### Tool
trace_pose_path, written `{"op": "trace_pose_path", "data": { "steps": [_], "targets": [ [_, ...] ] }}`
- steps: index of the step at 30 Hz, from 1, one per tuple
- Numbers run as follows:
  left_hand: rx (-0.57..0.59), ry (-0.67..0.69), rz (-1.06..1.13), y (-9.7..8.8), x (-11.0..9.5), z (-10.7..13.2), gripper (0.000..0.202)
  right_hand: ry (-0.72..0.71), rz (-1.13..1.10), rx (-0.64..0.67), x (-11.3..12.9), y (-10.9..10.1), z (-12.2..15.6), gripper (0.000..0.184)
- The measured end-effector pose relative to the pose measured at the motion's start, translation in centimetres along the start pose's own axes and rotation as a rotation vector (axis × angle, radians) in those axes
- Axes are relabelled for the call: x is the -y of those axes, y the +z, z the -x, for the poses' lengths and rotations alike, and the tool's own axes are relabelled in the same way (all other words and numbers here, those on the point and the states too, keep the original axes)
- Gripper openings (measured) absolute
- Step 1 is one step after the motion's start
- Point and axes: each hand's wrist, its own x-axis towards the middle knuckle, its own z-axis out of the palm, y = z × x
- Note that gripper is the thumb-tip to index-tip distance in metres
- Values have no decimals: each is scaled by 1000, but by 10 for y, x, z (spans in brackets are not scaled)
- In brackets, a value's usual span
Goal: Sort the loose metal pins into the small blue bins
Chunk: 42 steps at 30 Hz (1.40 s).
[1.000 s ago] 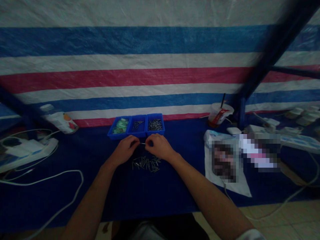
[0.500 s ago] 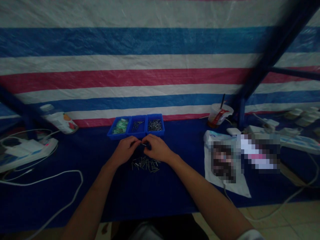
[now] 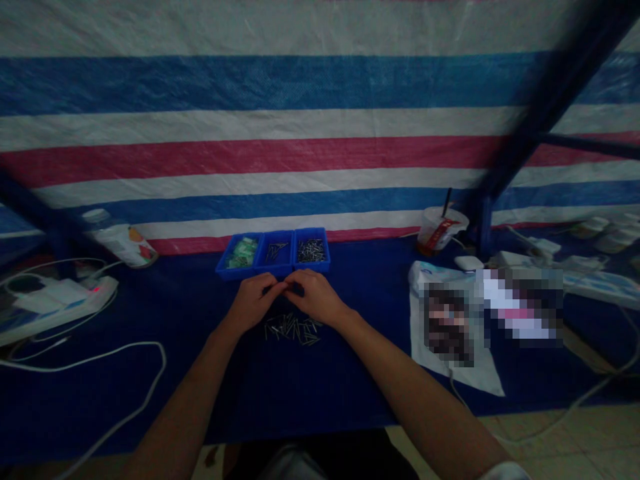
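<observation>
Left of the blue three-compartment tray [image 3: 240, 275], a power strip [image 3: 55, 307] is lying on the navy tablecloth [image 3: 280, 400]. Just in front of the tray, the left hand [image 3: 253, 301] and right hand [image 3: 315, 297] are curling almost closed, their fingertips [image 3: 277, 287] meeting over something small and dark; which hand is gripping it cannot be told. Below them, a loose pile of metal pins [image 3: 293, 330] is lying on the cloth.
</observation>
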Motion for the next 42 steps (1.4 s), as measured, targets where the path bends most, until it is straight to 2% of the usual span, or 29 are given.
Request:
{"op": "trace_pose_path", "data": {
  "steps": [3, 6, 14, 20, 25, 33, 35, 38, 40, 42],
  "targets": [
    [1, -10, 14, -1, 0, 0, 38, 4, -42, -3, 1, 0, 1, 21],
    [-2, -45, 23, -4, 1, 0, 38, 76, -211, -32, 2, -1, -1, 29],
    [2, -100, 13, -9, 0, 1, 39, 421, -867, -310, -4, -13, -13, 19],
    [43, -94, -19, -7, 0, 1, 39, 724, -1116, -453, -12, -23, -13, 25],
    [51, -97, -43, -7, 3, 1, 40, 844, -1113, -607, -18, -22, -14, 22],
    [89, -76, -62, -5, 5, 0, 38, 917, -1038, -639, -16, -27, -14, 21],
    [81, -77, -65, -5, 4, 0, 37, 917, -1015, -599, -16, -28, -14, 18],
    [55, -79, -60, -6, 4, 0, 36, 853, -936, -488, -17, -25, -14, 24],
    [26, -72, -61, -7, 4, 0, 35, 768, -784, -424, -16, -23, -13, 25],
    [9, -67, -63, -8, 4, 0, 34, 624, -521, -326, -14, -22, -10, 28]
  ]
}}
